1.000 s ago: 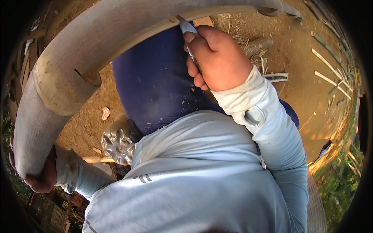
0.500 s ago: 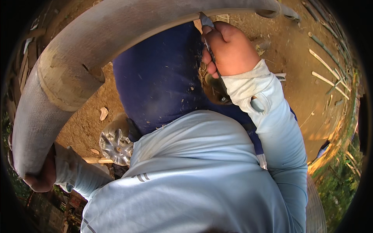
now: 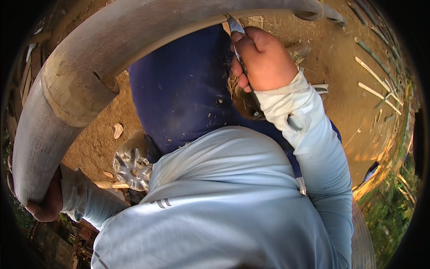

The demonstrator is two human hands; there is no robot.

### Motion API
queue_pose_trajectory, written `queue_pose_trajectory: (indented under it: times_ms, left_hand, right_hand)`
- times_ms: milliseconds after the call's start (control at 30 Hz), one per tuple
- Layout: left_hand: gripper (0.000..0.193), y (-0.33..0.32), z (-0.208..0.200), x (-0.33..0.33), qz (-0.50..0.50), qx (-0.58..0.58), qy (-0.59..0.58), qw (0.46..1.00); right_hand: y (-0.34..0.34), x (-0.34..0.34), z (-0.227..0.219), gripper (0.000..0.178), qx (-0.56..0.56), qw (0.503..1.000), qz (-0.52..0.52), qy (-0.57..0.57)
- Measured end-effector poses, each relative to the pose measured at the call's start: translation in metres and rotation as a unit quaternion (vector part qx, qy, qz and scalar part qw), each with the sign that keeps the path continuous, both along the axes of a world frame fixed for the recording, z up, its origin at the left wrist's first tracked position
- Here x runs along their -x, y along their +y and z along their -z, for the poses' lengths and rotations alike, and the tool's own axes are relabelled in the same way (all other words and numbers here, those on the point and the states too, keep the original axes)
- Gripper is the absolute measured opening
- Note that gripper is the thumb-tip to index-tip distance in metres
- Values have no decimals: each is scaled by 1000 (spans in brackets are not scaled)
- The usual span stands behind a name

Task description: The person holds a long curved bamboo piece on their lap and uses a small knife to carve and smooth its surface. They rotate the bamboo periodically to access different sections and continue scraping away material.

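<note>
A thick grey-brown bamboo pole (image 3: 134, 33) arches across the view from lower left to upper right, bent by the lens. One pale band (image 3: 71, 89) rings it, with a slot-like notch beside a short stub. My left hand (image 3: 47, 201) is wrapped around the pole's end at the lower left, its fingers partly hidden behind it. In my right hand (image 3: 264, 58) is a knife (image 3: 237, 29) with a dark handle, the thumb lying along it. The blade's tip touches the pole's near edge, where a small nick shows.
A clear plastic bottle (image 3: 133, 166) lies on the dirt ground by my leg in dark blue trousers (image 3: 179, 89). Pale split sticks (image 3: 380, 96) and green bamboo lengths (image 3: 374, 56) lie at the right. A dry leaf (image 3: 118, 131) rests below the pole.
The knife and my right hand have shifted slightly left along the pole's edge, and a small nick now shows at the tip. My left hand keeps its hold.
</note>
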State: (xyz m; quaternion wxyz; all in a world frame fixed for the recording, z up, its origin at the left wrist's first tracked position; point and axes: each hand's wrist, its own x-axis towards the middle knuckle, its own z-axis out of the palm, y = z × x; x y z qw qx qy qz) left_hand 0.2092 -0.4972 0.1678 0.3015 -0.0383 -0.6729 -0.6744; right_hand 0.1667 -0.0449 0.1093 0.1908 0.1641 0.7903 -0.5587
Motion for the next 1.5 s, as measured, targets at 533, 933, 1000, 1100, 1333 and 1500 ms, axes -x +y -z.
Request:
queue_pose_trajectory:
  times_ms: [533, 933, 1000, 1100, 1333, 1500]
  left_hand:
    - [88, -2, 0, -3, 38, -12, 11, 999]
    - [84, -11, 0, -2, 85, -25, 1, 996]
    - [83, -15, -2, -4, 93, -26, -8, 995]
    - [83, -11, 1, -5, 105, -31, 2, 994]
    - [81, -5, -1, -3, 125, -35, 1, 992]
    - [84, 20, -2, -2, 5, -14, -6, 1000]
  right_hand:
    - [7, 6, 4, 30, 32, 999, 28, -7]
    - [-38, -11, -14, 26, 68, 991, -114, 24]
    - [-24, -4, -12, 26, 82, 996, -43, 7]
    - [2, 7, 2, 32, 40, 998, 45, -16]
    - [-6, 0, -2, 26, 34, 999, 28, -17]
    - [-13, -6, -6, 29, 22, 1000, -4, 4]
